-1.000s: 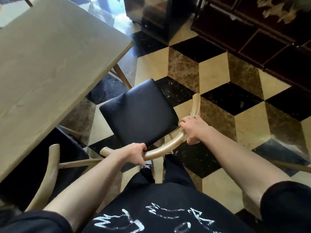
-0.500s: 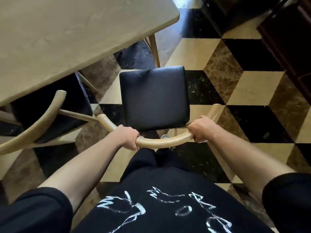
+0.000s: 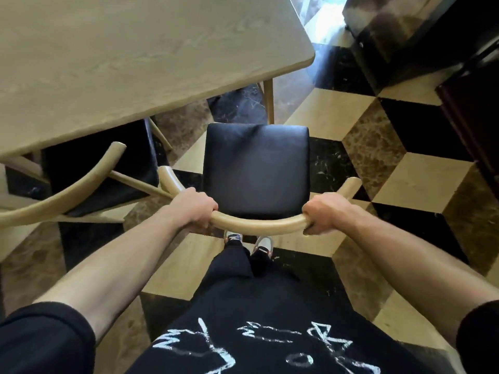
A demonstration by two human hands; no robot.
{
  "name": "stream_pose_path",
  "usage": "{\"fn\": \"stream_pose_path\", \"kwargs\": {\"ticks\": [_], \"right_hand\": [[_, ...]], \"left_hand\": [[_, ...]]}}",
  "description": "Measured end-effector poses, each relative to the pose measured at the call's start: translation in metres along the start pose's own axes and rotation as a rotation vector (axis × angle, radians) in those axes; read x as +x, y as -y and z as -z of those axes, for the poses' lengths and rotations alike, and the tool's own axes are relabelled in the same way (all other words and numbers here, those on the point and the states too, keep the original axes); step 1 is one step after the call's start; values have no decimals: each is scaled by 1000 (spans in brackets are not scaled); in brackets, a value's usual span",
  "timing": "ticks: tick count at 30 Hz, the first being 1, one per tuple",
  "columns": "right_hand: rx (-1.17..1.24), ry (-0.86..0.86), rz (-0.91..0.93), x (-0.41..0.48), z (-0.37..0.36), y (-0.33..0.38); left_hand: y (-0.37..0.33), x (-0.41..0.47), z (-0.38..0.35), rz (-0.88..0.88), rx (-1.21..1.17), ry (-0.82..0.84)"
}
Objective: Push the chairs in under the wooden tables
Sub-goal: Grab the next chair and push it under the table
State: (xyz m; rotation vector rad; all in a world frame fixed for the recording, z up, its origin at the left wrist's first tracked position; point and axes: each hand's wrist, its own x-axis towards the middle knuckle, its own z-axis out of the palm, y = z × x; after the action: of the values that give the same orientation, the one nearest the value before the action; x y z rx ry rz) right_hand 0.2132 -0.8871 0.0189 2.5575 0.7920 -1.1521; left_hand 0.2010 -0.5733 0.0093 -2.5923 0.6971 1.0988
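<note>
Checkered marble floor (image 3: 421, 182) in black, cream and brown spreads beneath everything. Ahead of the fingers and to their left lies the wooden counter (image 3: 129, 58), its near edge running diagonally, one leg just beyond the seat's far edge. A second chair (image 3: 89, 174) sits left of the fingers, already partly under that counter. Between both hands stands the chair (image 3: 256, 171) being moved, its black seat wholly clear of the counter. Its curved backrest runs left to right. The left hand (image 3: 193, 209) and right hand (image 3: 325, 213) are wrapped closed around that rail, equally near, so a straight forward push probably suits.
</note>
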Motion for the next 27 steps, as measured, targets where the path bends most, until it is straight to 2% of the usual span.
{"fn": "stream_pose_path", "kwargs": {"ticks": [5, 17, 27], "right_hand": [[-18, -78, 6, 6, 49, -16], [-58, -136, 131, 58, 172, -18], [16, -111, 187, 86, 213, -14]], "left_hand": [[35, -3, 29, 3, -68, -94], [152, -9, 52, -21, -286, -253], [198, -10, 59, 5, -463, -187]]}}
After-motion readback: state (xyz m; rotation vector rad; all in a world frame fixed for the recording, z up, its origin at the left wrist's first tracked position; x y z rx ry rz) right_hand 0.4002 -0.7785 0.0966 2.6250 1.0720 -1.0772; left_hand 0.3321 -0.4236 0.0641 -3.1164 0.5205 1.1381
